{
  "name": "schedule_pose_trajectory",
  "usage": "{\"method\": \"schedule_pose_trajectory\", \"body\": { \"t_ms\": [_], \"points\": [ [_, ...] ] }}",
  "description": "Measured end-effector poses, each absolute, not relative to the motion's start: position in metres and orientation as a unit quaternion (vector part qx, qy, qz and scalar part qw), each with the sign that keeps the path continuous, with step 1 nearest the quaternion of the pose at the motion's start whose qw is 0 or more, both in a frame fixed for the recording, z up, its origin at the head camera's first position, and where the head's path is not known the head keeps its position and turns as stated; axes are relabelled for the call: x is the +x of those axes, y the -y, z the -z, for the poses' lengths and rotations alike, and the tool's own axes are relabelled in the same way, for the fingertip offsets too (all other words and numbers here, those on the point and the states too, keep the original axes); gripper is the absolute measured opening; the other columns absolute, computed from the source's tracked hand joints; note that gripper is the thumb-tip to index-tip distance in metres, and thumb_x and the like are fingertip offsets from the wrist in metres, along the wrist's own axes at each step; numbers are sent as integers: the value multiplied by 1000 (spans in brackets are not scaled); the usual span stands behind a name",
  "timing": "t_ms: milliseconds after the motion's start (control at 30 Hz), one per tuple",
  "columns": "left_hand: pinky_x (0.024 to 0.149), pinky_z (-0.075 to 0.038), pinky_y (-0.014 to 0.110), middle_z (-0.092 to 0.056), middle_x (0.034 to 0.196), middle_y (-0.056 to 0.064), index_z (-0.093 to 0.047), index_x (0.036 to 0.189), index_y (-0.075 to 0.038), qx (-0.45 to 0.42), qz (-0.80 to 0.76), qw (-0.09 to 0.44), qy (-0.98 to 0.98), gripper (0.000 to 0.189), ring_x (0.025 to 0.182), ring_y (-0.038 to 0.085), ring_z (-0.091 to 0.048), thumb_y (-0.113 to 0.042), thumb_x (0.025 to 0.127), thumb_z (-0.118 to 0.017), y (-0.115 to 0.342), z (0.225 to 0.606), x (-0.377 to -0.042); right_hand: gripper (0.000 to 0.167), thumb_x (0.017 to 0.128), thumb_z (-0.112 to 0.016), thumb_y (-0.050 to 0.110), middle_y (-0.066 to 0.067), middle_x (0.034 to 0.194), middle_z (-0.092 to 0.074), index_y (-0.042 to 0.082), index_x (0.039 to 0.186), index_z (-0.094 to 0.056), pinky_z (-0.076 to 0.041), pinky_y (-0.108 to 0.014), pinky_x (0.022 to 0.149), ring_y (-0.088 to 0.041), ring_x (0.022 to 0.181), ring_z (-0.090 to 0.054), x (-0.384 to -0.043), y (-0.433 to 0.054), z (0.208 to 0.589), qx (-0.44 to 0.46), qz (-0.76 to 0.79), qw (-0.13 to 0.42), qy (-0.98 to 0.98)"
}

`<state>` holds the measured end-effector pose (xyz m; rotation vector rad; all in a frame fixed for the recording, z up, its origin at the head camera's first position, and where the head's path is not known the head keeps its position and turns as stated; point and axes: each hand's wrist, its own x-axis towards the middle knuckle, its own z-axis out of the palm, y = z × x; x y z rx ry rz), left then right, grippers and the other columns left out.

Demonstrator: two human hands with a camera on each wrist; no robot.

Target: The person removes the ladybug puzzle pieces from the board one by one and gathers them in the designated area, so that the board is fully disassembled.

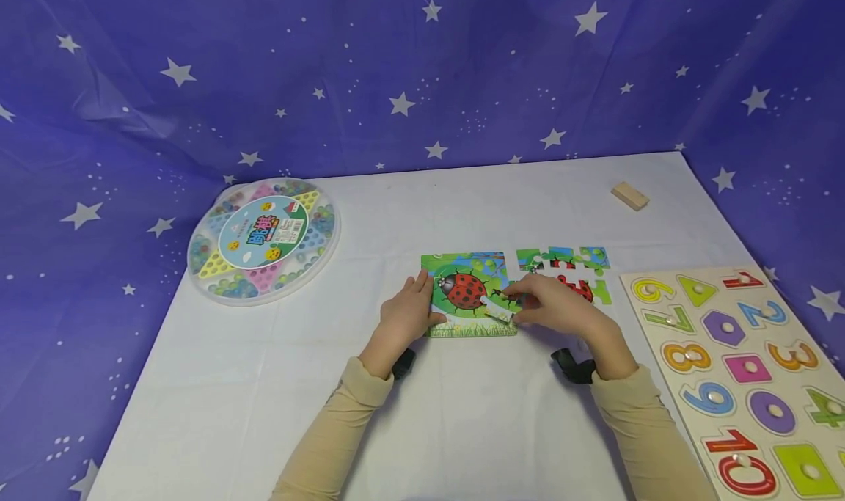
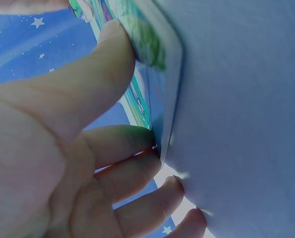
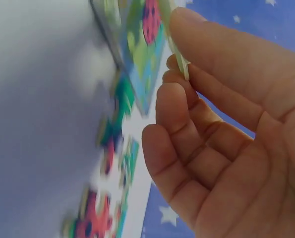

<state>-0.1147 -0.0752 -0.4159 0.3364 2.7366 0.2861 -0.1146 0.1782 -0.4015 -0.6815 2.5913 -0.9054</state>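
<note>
A square ladybug jigsaw puzzle (image 1: 462, 262) lies flat on the white table, with a pale gap at its right side. My left hand (image 1: 405, 312) rests against the puzzle's left edge. Its thumb presses near the front corner, and its fingers lie along the side. My right hand (image 1: 557, 306) is over the puzzle's right edge and pinches a thin puzzle piece (image 3: 179, 55) between thumb and forefinger, tilted above the board. The picture on that piece is mostly hidden. Loose puzzle pieces (image 1: 596, 257), several with red ladybug parts, lie right of the puzzle, some behind my right hand.
A round Chinese checkers box (image 1: 264, 240) with marbles stands at the back left. A wooden number and shape board (image 1: 700, 343) lies along the right side. A small wooden block (image 1: 630, 196) is at the back right. A purple starry cloth (image 1: 396, 68) hangs behind the table.
</note>
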Motion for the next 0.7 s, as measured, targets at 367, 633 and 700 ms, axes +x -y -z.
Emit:
{"method": "schedule_pose_trajectory", "body": {
  "t_ms": [367,633,700],
  "points": [
    [88,-43,44,-13,149,4,-23,144,-8,118,-93,186,-971,83,134,22,-18,-48,81,-58,76,415,-115,37,77,-72,9,-1,81,-53,-2,111,-62,-41,-25,59,-13,69,-47,-100,-231,400,-224,385,199,-873],
    [87,-43,44,-13,149,4,-22,144,-8,117,-95,191,-970,83,134,22,-18,-47,81,-59,75,415,-115,36,78,-70,6,-6,84,-57,1,113,-62,-40,-23,54,-13,65,-45,-96,-240,408,-238,416,256,-839],
    [88,-42,45,-14,149,5,-22,144,-8,117,-97,190,-970,83,134,23,-18,-47,81,-59,75,414,-114,36,77,-70,5,-6,87,-59,2,112,-62,-40,-24,56,-13,66,-45,-96,-242,409,-234,408,252,-846]
  ]
}}
